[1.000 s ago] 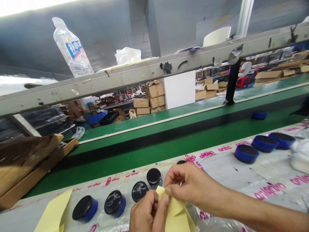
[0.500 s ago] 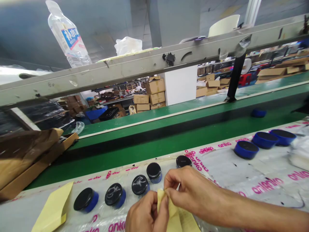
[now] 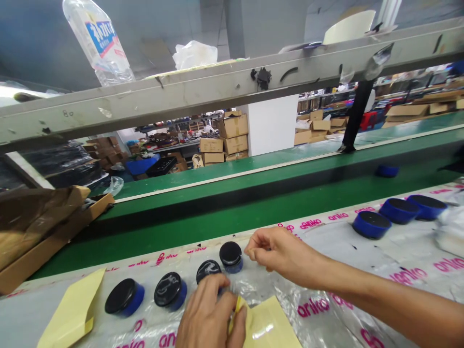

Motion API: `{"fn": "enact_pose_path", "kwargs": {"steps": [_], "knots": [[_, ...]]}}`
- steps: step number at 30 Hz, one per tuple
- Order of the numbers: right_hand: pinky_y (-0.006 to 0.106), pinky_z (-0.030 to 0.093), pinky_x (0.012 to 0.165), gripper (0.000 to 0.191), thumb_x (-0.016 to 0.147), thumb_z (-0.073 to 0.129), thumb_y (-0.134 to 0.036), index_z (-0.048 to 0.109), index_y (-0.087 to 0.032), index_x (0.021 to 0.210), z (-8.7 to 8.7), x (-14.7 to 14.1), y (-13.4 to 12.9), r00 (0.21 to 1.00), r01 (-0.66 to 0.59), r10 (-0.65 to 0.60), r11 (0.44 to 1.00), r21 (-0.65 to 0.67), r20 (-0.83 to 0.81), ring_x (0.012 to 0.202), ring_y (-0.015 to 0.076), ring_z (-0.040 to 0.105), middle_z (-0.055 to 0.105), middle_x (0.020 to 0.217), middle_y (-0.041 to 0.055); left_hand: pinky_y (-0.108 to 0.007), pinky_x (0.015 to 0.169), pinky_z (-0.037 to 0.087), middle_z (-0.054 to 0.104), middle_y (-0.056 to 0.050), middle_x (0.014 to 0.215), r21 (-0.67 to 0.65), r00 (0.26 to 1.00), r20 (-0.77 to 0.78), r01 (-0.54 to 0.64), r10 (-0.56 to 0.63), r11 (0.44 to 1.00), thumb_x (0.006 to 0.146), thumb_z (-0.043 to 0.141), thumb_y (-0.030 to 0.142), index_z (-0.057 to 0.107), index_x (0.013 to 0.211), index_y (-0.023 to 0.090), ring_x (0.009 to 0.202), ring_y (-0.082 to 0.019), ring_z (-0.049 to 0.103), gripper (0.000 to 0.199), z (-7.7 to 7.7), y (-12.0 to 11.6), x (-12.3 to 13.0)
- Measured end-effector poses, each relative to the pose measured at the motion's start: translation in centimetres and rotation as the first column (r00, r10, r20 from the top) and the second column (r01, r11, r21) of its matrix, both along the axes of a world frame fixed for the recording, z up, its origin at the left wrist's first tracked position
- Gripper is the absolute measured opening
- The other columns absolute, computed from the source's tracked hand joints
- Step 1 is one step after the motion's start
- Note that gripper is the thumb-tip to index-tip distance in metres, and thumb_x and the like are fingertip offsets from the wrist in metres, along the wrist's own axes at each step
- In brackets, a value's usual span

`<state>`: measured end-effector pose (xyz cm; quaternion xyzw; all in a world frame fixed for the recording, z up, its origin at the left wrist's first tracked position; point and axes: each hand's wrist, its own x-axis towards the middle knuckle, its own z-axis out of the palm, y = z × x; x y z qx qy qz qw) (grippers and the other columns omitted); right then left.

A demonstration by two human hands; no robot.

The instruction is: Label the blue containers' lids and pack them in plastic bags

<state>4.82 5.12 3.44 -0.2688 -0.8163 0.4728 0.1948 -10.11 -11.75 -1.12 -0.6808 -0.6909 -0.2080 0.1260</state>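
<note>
From where I stand, the left hand [image 3: 208,314] pinches yellow paper [image 3: 275,324] low on the bench [image 3: 348,246], seemingly steadying it, while the right hand [image 3: 284,253] curls beside a blue-and-black pot [image 3: 231,253], whether gripping anything I can't tell.

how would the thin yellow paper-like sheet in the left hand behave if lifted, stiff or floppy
The thin yellow paper-like sheet would probably be floppy, as it bends near the left hand. It looks thin, so likely light. Bright glare on its surface suggests it may be slippery.
</note>
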Motion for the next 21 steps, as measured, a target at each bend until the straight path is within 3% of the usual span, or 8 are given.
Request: {"fn": "enact_pose_path", "kwargs": {"steps": [3,6,10,17,21], "knots": [[0.020,0.036,0.055,0.013,0.080,0.054,-0.019,0.067,-0.016,0.078,0.1,-1.2,1.1,0.998,-0.032,0.031,0.999,0.012,0.046,0.065,0.0116,0.055,0.066,0.073,-0.0004,-0.054,0.095,0.054,0.058,-0.013,0.138,0.071,0.979,-0.202,0.010,0.004,0.997,0.088,0.056,0.021,0.061,0.083,0.022,0.128,-0.034,0.056,0.007,-0.1,0.8,-1.5],[0.020,0.034,0.054,0.012,0.076,0.054,-0.017,0.064,-0.015,0.070,0.6,-2.5,2.0,0.991,-0.066,0.060,0.997,0.044,0.117,0.063,0.0105,0.050,0.060,0.066,-0.0020,-0.055,0.095,0.056,0.057,-0.016,0.141,0.042,0.960,-0.278,-0.012,0.024,0.999,0.088,0.056,0.021,0.062,0.088,0.022,0.128,-0.034,0.057,0.006,-0.8,1.5,-2.4],[0.019,0.031,0.048,0.012,0.072,0.053,-0.016,0.062,-0.015,0.066,0.6,-3.8,3.1,0.971,-0.119,0.118,0.993,-0.010,0.210,0.057,0.0091,0.044,0.051,0.060,-0.0032,-0.054,0.096,0.057,0.060,-0.016,0.139,-0.034,0.970,-0.242,-0.035,0.026,0.999,0.091,0.052,0.024,0.062,0.086,0.022,0.128,-0.033,0.058,0.011,-1.4,2.2,-2.6],[0.016,0.041,0.046,0.008,0.068,0.054,-0.021,0.061,-0.016,0.068,-0.3,-4.7,4.2,0.971,-0.148,0.201,0.932,-0.331,0.131,0.054,0.0085,0.045,0.051,0.064,-0.0018,-0.061,0.099,0.051,0.055,-0.015,0.145,-0.136,0.989,-0.139,-0.063,0.044,0.989,0.093,0.047,0.027,0.066,0.099,0.025,0.135,-0.035,0.050,0.019,-0.9,3.1,-2.5],[0.016,0.043,0.045,0.007,0.067,0.055,-0.019,0.061,-0.016,0.066,-0.2,-4.9,4.2,0.963,-0.128,0.196,0.937,-0.326,0.184,0.051,0.0080,0.043,0.050,0.062,-0.0019,-0.064,0.102,0.047,0.057,-0.016,0.143,-0.135,0.989,-0.138,-0.074,0.055,0.988,0.092,0.049,0.025,0.065,0.093,0.024,0.137,-0.035,0.048,0.017,-1.1,3.4,-2.0]]}}
